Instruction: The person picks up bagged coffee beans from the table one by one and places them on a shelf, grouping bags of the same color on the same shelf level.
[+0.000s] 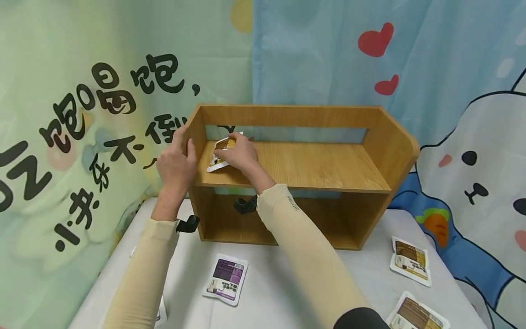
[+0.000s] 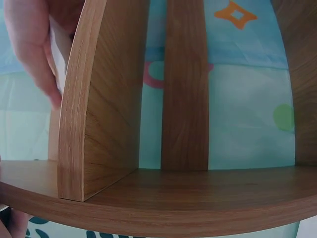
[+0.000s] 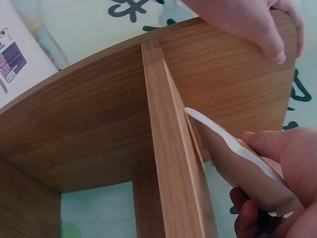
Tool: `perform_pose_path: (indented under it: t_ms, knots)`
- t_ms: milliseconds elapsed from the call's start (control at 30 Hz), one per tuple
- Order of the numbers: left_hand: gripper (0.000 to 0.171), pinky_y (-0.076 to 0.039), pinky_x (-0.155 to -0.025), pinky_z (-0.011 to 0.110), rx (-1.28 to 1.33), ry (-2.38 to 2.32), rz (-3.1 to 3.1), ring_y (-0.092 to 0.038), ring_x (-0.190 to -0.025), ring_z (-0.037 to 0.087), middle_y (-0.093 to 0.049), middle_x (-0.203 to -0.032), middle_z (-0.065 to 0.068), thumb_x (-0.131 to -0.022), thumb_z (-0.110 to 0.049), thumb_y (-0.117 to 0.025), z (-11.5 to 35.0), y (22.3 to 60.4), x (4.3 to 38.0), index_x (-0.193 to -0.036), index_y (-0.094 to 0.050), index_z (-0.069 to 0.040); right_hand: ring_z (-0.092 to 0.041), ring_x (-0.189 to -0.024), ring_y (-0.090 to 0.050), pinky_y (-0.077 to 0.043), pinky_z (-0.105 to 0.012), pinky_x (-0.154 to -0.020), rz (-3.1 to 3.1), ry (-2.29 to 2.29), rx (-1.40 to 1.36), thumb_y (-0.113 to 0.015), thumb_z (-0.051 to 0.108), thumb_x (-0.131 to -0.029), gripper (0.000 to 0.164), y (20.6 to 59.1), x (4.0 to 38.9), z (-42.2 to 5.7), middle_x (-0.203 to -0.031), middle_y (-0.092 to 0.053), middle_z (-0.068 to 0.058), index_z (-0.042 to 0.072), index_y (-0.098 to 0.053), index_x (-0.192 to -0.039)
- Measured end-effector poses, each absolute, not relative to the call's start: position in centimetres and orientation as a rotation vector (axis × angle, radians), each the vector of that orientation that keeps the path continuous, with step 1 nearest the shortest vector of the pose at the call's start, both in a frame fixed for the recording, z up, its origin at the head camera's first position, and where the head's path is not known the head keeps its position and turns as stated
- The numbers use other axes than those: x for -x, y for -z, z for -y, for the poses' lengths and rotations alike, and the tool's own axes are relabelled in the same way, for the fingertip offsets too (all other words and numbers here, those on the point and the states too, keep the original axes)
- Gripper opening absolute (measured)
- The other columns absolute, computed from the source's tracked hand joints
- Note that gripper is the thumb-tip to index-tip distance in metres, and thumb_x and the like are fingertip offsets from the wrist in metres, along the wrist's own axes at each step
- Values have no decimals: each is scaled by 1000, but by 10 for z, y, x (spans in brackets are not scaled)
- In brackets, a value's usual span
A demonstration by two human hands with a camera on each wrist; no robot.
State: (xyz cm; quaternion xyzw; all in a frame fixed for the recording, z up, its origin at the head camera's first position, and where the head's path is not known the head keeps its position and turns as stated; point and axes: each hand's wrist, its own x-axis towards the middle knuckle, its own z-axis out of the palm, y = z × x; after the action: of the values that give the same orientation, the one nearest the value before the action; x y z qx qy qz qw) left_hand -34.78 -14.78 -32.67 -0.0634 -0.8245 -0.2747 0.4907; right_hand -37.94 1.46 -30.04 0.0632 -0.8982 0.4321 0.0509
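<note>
A wooden two-tier shelf stands on the white-covered table. My left hand grips the edge of its left side panel, thumb on the inner face, as the right wrist view also shows. Over the left end of the upper board, my right hand pinches a white sachet with a brown and yellow label. The sachet leans at a tilt, its lower edge at the board. From the right wrist view, the plain back of the sachet shows between thumb and fingers.
A purple-labelled sachet lies in front of the shelf. Two brown-labelled sachets lie on the right of the table. Another sachet is partly hidden by the left sleeve. Printed curtains hang behind.
</note>
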Motion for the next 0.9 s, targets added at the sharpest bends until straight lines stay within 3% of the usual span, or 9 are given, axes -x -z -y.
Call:
perform_pose_path:
  t_ms: [300, 700, 900]
  knots:
    - [33, -40, -44, 43, 151, 644, 2003, -58, -54, 32, -71, -85, 18, -98, -21, -53, 152, 329, 349, -129, -58, -13, -28, -116, -52, -41, -41, -95, 2760, -1268, -203, -74, 41, -83, 70, 307, 388, -4, -128, -57, -9, 12, -48, -141]
    - [32, -40, -44, 44, 184, 630, 1953, -61, -56, 34, -71, -86, 18, -97, -21, -53, 154, 329, 354, -127, -58, -12, -26, -105, -55, -34, -45, -89, 2839, -959, -130, -70, 56, -80, 68, 309, 392, -4, -126, -61, 0, 23, -55, -137]
    - [32, -40, -43, 44, 209, 630, 1950, -60, -54, 33, -70, -84, 19, -97, -20, -52, 156, 330, 355, -127, -58, -10, -28, -103, -52, -31, -45, -85, 2879, -837, -195, -66, 59, -82, 67, 309, 392, -7, -128, -59, -2, 22, -55, -137]
